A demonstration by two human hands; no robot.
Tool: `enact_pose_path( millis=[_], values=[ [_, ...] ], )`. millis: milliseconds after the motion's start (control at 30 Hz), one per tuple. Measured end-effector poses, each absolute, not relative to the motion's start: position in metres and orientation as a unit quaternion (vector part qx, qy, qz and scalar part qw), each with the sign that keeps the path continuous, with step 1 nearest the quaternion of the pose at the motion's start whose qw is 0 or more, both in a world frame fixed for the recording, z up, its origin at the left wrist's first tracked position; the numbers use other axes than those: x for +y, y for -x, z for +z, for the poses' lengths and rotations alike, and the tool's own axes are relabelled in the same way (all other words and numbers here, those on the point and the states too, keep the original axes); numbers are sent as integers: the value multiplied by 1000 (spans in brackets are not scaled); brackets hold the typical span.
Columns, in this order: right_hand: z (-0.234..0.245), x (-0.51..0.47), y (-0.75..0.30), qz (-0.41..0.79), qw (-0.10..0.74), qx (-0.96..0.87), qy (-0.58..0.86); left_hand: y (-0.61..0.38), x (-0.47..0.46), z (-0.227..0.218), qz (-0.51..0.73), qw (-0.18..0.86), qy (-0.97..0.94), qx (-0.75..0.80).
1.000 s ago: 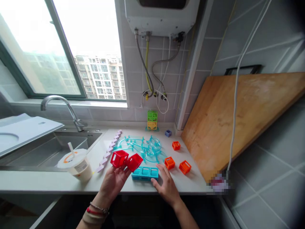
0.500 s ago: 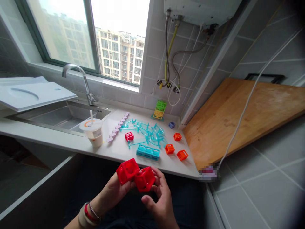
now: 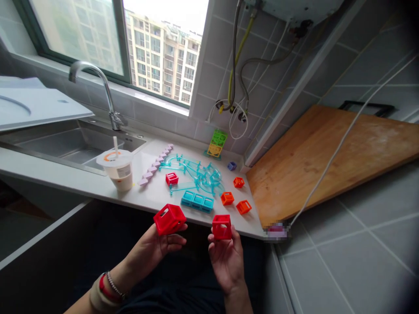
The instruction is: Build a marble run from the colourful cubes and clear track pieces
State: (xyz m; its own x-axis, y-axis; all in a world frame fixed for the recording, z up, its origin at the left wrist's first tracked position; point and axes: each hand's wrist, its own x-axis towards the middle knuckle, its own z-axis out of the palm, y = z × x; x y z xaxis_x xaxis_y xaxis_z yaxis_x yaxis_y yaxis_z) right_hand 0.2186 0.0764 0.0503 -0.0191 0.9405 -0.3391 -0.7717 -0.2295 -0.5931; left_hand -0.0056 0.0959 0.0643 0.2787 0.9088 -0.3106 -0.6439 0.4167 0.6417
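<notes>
Between the fingers of my left hand point(image 3: 160, 245) is a red hollow cube block point(image 3: 169, 219), tilted, held in front of the counter's edge. My right hand point(image 3: 227, 261) grips a second red cube block point(image 3: 221, 226) by its sides, a short way to the right. The two cubes are apart. On the counter just beyond them lies a joined row of teal cube blocks point(image 3: 197, 201). Another red cube point(image 3: 172, 179) sits behind it, beside a tangle of teal track pieces point(image 3: 206, 176). Three orange cubes, one of them nearest the row point(image 3: 227, 198), rest at the right.
A lidded drink cup with a straw point(image 3: 117, 170) stands near the sink point(image 3: 78, 146). A lilac zigzag strip point(image 3: 156, 165), a green and yellow block panel point(image 3: 217, 143) and a purple cube point(image 3: 231, 165) are on the counter. A wooden board point(image 3: 327, 152) leans at the right.
The two red cubes have come apart. My right hand has moved right with one cube, while my left hand keeps the other. The view has shifted a little.
</notes>
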Motion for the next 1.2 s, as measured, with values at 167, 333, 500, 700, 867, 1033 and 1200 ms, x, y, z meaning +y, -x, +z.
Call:
enact_pose_path(
  millis=[167, 333, 500, 700, 867, 1033, 1200],
  values=[
    [45, 80, -231, 717, 601, -113, 335, 6, 99, 64, 497, 742, -253, 373],
    [41, 69, -227, 666, 633, -190, 346, -1, 99, 66, 456, 728, -344, 379],
    [40, 64, -237, 591, 639, -370, 326, 3, 95, 63, 385, 804, -353, 284],
    [50, 63, -245, 538, 607, -498, 308, 7, 94, 55, 337, 880, -277, 187],
    [54, 63, -231, 524, 597, -511, 329, 5, 97, 60, 344, 893, -210, 199],
    [50, 67, -214, 550, 602, -491, 308, 0, 95, 68, 371, 819, -318, 300],
    [50, 68, -205, 562, 578, -515, 291, -4, 92, 79, 349, 811, -363, 299]
  ],
)
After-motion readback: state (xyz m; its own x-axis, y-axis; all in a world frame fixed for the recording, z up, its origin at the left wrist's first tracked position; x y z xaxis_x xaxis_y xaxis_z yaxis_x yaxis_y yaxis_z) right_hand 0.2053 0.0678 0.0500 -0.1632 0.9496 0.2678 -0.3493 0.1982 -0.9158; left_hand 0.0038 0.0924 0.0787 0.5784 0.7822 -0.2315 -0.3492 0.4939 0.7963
